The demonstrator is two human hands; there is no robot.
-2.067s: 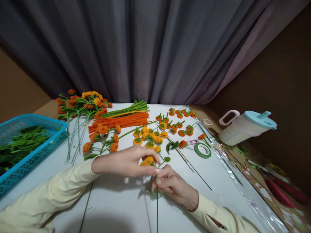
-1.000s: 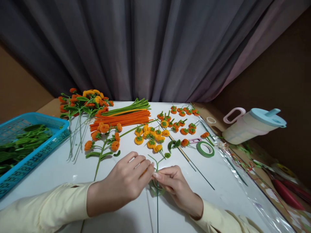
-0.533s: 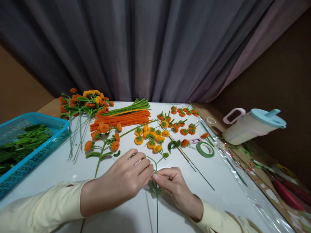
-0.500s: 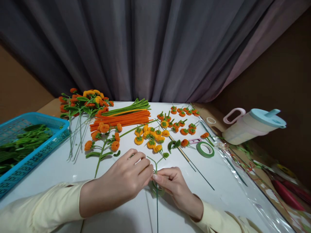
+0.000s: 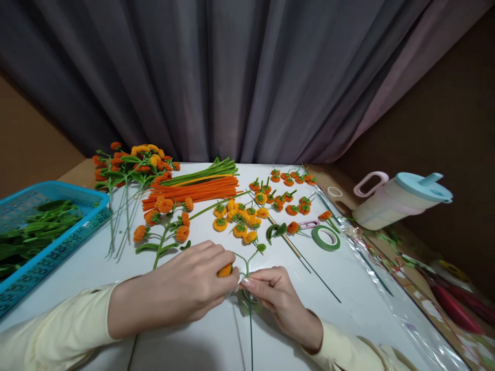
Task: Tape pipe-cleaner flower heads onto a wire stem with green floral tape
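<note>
Fingers of our right hand (image 5: pixel 276 298) pinch the stem (image 5: pixel 251 330) just below its fork (image 5: pixel 247 265); fingers of our left hand (image 5: pixel 181 288) curl closed around a yellow-orange flower head (image 5: pixel 225 271). That flower head sits just left of the stem; we can't tell whether its stalk touches. Stem's long axis runs from fork toward us. Right hand is nearer, already on it. Green leaf (image 5: pixel 261 248) tips the fork's right branch. Beyond the stem: yellow flower heads (image 5: pixel 240 230). Well right of it: green tape roll (image 5: pixel 325 247).
</note>
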